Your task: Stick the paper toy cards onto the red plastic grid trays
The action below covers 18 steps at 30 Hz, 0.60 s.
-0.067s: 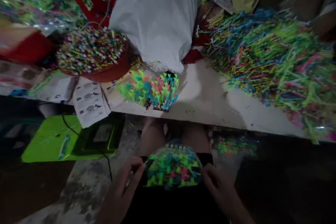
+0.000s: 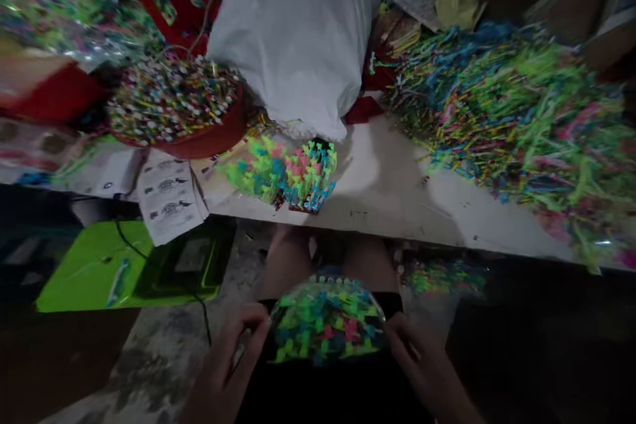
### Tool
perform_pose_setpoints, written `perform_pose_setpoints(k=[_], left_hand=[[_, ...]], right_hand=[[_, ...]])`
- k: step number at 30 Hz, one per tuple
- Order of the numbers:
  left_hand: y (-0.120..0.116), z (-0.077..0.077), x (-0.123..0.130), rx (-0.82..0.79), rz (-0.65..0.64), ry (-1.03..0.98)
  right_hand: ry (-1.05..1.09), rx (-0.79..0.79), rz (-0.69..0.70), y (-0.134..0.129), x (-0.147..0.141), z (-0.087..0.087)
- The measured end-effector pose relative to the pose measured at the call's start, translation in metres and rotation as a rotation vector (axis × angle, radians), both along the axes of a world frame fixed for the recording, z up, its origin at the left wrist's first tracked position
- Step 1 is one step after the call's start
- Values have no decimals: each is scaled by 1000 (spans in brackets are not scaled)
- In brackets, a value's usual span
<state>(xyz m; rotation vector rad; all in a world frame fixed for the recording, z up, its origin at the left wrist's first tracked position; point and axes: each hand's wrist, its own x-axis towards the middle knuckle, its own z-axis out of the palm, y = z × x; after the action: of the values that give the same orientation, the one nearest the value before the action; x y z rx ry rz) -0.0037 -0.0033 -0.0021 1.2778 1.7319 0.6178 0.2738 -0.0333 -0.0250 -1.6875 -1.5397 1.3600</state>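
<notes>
Upper left: one red basin point(image 2: 218, 138), heaped with small pieces. Lower centre: one clear bag point(image 2: 325, 321) is held, its left edge pinched by one left hand point(image 2: 236, 351); green, blue and pink contents are seen, too blurred to count. Its right edge is pinched by one right hand point(image 2: 417, 348). Upper right: one multicoloured heap point(image 2: 521, 106).

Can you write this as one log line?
left hand: grips clear bag; right hand: grips opposite edge; bag: colourful pieces inside, above lap
</notes>
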Motion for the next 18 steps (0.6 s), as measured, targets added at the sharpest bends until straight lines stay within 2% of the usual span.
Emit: perform_pose_setpoints(k=[3, 6, 8, 12, 16, 18], left_hand=[[0, -2, -2, -43, 53, 22], [5, 0, 3, -35, 16, 16], [10, 3, 8, 2, 10, -29], [21, 9, 15, 0, 65, -203], [30, 19, 16, 29, 82, -296], [35, 25, 12, 52, 106, -300]], right_hand=[[2, -10, -52, 4, 0, 3], [15, -11, -12, 9, -4, 8], [20, -6, 9, 12, -5, 11], [-28, 43, -80, 18, -3, 11], [-51, 83, 8, 19, -2, 10], [-80, 132, -64, 21, 1, 16]])
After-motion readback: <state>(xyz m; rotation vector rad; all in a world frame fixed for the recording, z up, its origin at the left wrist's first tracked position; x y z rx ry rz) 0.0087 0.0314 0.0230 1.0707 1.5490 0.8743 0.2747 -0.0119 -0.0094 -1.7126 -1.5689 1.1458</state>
